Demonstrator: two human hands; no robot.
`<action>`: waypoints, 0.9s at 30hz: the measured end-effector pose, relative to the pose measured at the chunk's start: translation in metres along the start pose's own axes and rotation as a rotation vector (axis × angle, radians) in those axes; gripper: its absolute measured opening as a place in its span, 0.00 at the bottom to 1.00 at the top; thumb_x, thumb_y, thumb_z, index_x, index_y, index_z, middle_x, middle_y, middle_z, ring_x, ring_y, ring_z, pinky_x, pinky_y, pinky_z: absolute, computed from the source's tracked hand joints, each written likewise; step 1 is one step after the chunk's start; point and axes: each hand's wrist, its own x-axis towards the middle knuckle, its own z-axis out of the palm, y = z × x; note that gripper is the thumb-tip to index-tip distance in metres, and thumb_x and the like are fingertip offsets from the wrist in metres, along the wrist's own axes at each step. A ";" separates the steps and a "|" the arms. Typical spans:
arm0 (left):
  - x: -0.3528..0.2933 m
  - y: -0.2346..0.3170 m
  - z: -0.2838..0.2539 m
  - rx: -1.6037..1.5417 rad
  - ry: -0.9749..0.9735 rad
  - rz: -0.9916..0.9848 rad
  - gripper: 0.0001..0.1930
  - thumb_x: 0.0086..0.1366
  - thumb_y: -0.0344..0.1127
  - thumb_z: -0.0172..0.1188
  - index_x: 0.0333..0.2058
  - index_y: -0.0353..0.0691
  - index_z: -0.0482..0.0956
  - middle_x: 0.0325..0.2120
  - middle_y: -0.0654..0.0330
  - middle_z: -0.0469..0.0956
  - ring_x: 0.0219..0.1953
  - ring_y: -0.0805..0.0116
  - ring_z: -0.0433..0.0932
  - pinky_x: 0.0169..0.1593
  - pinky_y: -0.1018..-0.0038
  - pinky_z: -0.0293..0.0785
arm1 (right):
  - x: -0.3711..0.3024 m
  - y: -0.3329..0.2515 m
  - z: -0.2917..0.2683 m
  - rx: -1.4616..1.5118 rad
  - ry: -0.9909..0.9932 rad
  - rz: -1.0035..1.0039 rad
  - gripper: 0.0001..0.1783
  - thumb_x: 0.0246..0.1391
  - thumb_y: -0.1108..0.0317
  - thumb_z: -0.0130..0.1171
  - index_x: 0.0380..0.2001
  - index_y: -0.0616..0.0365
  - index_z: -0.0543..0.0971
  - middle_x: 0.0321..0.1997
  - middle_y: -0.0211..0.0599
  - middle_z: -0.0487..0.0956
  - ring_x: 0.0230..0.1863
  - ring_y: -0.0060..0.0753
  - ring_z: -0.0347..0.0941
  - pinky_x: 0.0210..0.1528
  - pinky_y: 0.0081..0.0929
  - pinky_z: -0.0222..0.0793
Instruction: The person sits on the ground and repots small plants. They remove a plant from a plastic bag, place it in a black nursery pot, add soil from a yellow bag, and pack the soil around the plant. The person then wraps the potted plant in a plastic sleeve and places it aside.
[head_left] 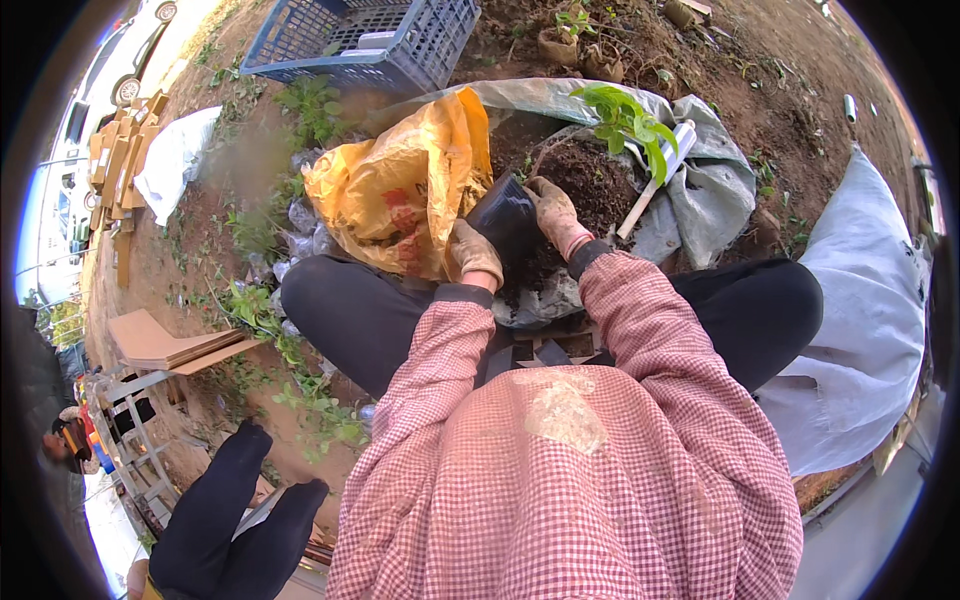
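A black plastic nursery pot (503, 216) is tilted between my gloved hands, over dark loose soil (592, 185). My left hand (474, 252) is closed on its near left side, close against a yellow plastic bag (395, 190). The fingers of my right hand (555, 213) are bent round its right edge. What the pot contains is hidden. The soil lies on a grey-green woven sheet (715, 185). A leafy green seedling (630, 122) stands behind the soil, beside a wooden stick (640, 205) and a white tube (682, 147).
A blue plastic crate (430, 50) stands at the back. To my right is a large white sack (855, 310). Weeds (250, 300), cardboard sheets (165, 343) and a metal frame (130, 430) lie to the left. Another person's dark-clothed legs (235, 520) are at lower left.
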 end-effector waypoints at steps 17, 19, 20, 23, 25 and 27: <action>-0.017 0.000 -0.035 0.434 -0.372 0.623 0.29 0.64 0.51 0.60 0.56 0.35 0.72 0.46 0.51 0.79 0.47 0.53 0.76 0.54 0.68 0.71 | 0.009 0.032 0.013 0.328 0.100 0.014 0.15 0.63 0.58 0.58 0.45 0.57 0.79 0.37 0.30 0.80 0.40 0.23 0.73 0.46 0.23 0.68; -0.029 0.005 -0.023 0.136 -0.306 0.497 0.29 0.66 0.54 0.59 0.53 0.34 0.75 0.46 0.51 0.80 0.47 0.55 0.76 0.54 0.69 0.70 | 0.007 0.031 0.014 0.415 0.101 0.006 0.12 0.64 0.63 0.59 0.44 0.60 0.78 0.36 0.26 0.79 0.38 0.18 0.71 0.44 0.19 0.68; -0.032 0.009 -0.018 0.070 -0.262 0.373 0.30 0.66 0.55 0.58 0.53 0.33 0.75 0.47 0.50 0.80 0.48 0.54 0.76 0.54 0.69 0.70 | 0.007 0.032 0.015 0.496 0.090 0.002 0.11 0.65 0.64 0.58 0.44 0.60 0.78 0.36 0.26 0.79 0.38 0.18 0.72 0.43 0.19 0.69; -0.037 0.017 -0.006 -0.099 -0.085 0.144 0.32 0.67 0.59 0.55 0.54 0.33 0.75 0.50 0.49 0.79 0.50 0.53 0.76 0.54 0.68 0.70 | 0.008 0.039 0.020 0.564 0.066 0.002 0.13 0.65 0.62 0.57 0.46 0.59 0.79 0.39 0.28 0.81 0.41 0.22 0.73 0.47 0.24 0.68; -0.037 0.022 0.000 -0.082 -0.061 0.145 0.40 0.66 0.63 0.52 0.57 0.27 0.70 0.56 0.40 0.73 0.55 0.46 0.74 0.58 0.64 0.67 | 0.009 0.046 0.024 0.577 0.091 -0.009 0.13 0.65 0.62 0.57 0.47 0.58 0.79 0.40 0.29 0.82 0.42 0.23 0.73 0.48 0.25 0.67; -0.038 0.026 0.004 -0.073 -0.061 0.157 0.40 0.66 0.63 0.53 0.57 0.27 0.71 0.56 0.40 0.74 0.55 0.46 0.74 0.58 0.64 0.67 | 0.009 0.051 0.026 0.604 0.178 0.053 0.13 0.65 0.62 0.57 0.46 0.59 0.79 0.38 0.28 0.81 0.42 0.22 0.73 0.47 0.24 0.68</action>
